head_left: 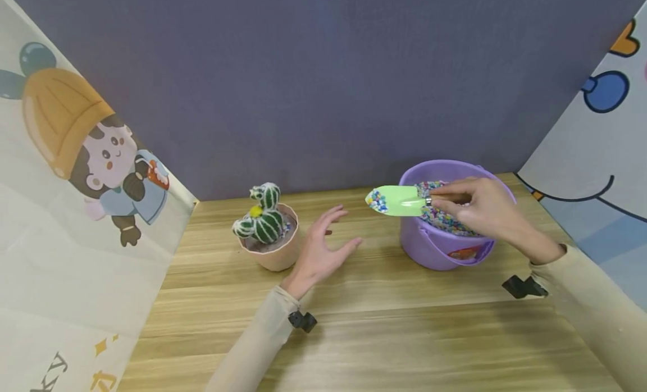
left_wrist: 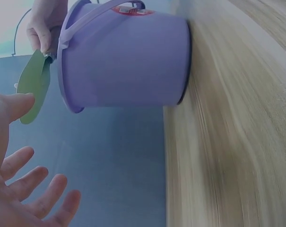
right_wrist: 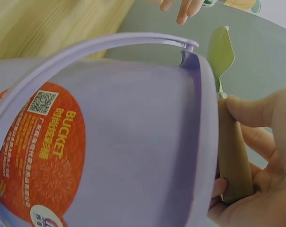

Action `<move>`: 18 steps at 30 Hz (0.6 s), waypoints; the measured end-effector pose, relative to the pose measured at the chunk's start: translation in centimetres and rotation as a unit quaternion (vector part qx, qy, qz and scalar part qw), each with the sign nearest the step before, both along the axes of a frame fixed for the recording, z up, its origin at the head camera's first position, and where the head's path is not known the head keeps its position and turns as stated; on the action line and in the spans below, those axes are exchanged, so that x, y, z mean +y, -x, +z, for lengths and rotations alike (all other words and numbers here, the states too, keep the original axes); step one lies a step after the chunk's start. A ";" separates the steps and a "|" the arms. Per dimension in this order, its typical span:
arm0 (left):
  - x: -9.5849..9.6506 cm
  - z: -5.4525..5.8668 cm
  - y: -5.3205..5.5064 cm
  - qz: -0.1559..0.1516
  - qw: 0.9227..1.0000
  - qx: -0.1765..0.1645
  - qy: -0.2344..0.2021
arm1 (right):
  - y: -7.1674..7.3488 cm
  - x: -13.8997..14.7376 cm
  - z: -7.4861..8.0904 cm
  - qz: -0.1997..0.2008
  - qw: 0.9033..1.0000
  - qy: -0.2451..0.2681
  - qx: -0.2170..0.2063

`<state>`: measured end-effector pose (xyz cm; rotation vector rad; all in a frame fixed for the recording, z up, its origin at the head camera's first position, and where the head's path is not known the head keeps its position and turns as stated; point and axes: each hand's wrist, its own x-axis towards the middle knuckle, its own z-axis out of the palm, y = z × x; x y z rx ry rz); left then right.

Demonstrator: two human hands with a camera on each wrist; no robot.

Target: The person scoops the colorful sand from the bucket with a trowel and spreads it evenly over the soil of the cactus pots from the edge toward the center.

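- Presently, in my remote views, the right hand [head_left: 475, 209] is clamped on the wooden handle [right_wrist: 236, 153] of 1 green trowel [head_left: 401, 201].
- Trowel: held above the purple bucket [head_left: 429, 250], its blade reaching out past the left rim; coloured granules [head_left: 376, 201] sit at the tip, and more lie inside the bucket.
- Left hand [head_left: 319, 253]: thumb and fingers apart, holding nothing, between the bucket and the flowerpot [head_left: 279, 257], just beside the latter; I cannot tell whether they touch.
- Flowerpot: upright on the wooden table [head_left: 364, 336], bearing 1 cactus [head_left: 268, 226] and a few coloured bits on its filling.
- Step in hand, as I judge it: carrying 1 scooped load clear of the bucket.
- Next move, in my judgement: I would want the blade level and slow towards the flowerpot, since a dipped tip could spill granules; tipping should wait until it is over the opening.
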<state>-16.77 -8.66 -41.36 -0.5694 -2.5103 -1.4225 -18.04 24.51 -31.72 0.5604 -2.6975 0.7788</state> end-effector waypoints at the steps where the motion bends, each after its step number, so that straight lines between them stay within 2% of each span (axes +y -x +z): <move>1: -0.1 0.0 0.0 -0.001 1.000 -0.004 -0.005 | 0.0 -0.1 0.0 0.000 1.000 0.000 -0.001; 5: -0.4 0.1 -0.3 0.004 1.000 -0.008 -0.007 | 0.0 -0.4 -0.1 0.006 1.000 0.009 -0.006; 18: -1.8 0.2 -1.0 0.037 0.999 0.038 0.009 | 0.1 -1.8 -0.3 0.030 0.999 0.012 0.004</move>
